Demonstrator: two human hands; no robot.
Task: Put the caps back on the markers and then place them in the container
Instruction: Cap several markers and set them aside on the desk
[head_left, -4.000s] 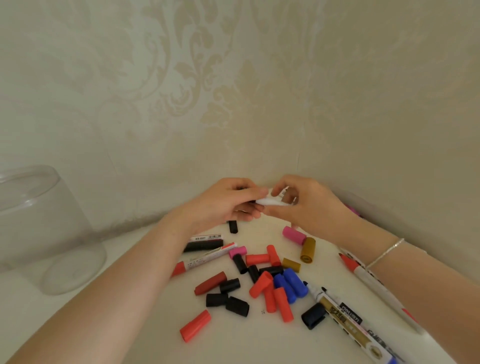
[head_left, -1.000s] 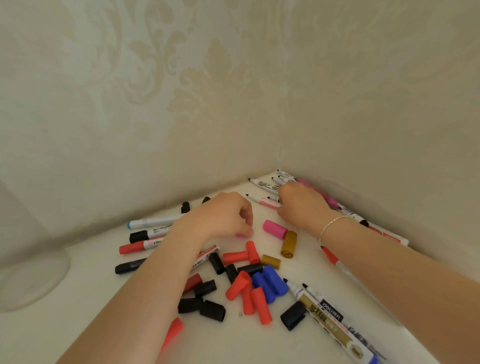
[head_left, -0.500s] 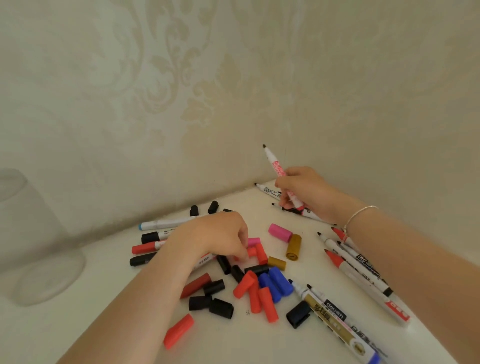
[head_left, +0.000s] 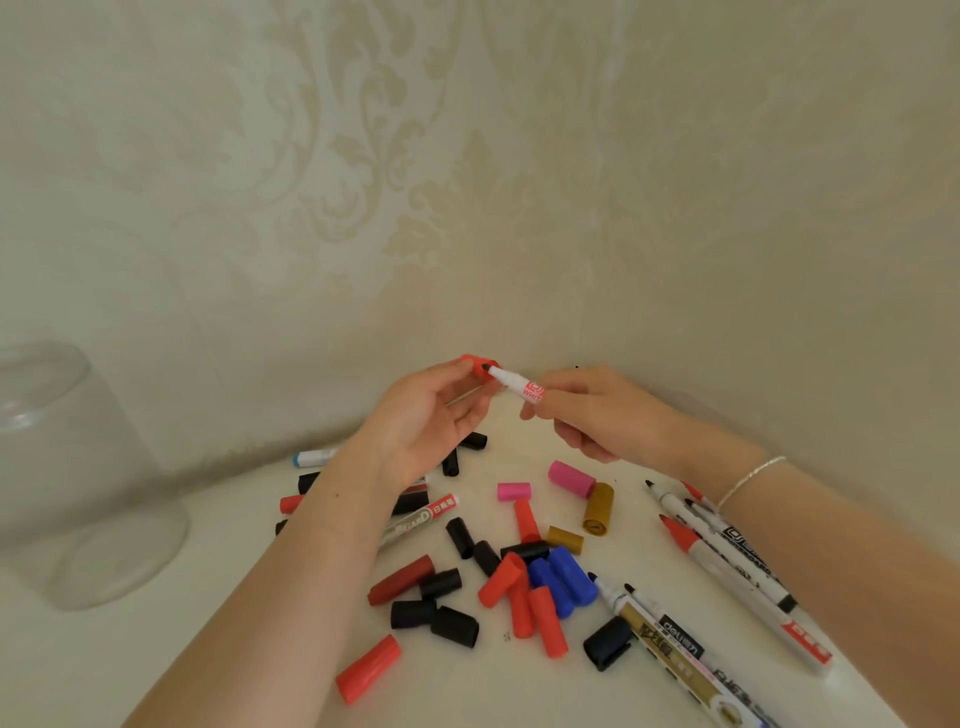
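A red-printed white marker (head_left: 522, 387) is held just above centre of the frame, over the far corner of the bench (head_left: 249, 654), its dark tip pointing left at the open mouth of a red cap (head_left: 475, 367). The right hand (head_left: 597, 415) forms a narrow grip on the barrel, fingers curled round it close behind the tip, which appears to be the hold that best steers the tip into the cap. The left hand (head_left: 431, 415) pinches the cap between thumb and fingertips, palm turned toward the camera, so that the cap's opening faces the marker. Tip and cap are just meeting; the cap is not yet seated, and the step in hand is judged to be the pressing of this cap home.

Below the hands, in the lower centre, loose caps (head_left: 540, 587) lie scattered in red, black, blue, pink and gold, some touching, presumably kept within easy reach for matching by colour. Uncapped markers (head_left: 722, 566) lie in a loose row at lower right, tips toward the far wall. Further markers (head_left: 415, 519) lie partly hidden under the left forearm at centre left; some of these bear caps.

The clear container (head_left: 78, 467) stands at the left edge of the frame, well apart from the hands. No marker can be made out in it. Most of the task therefore appears to remain.
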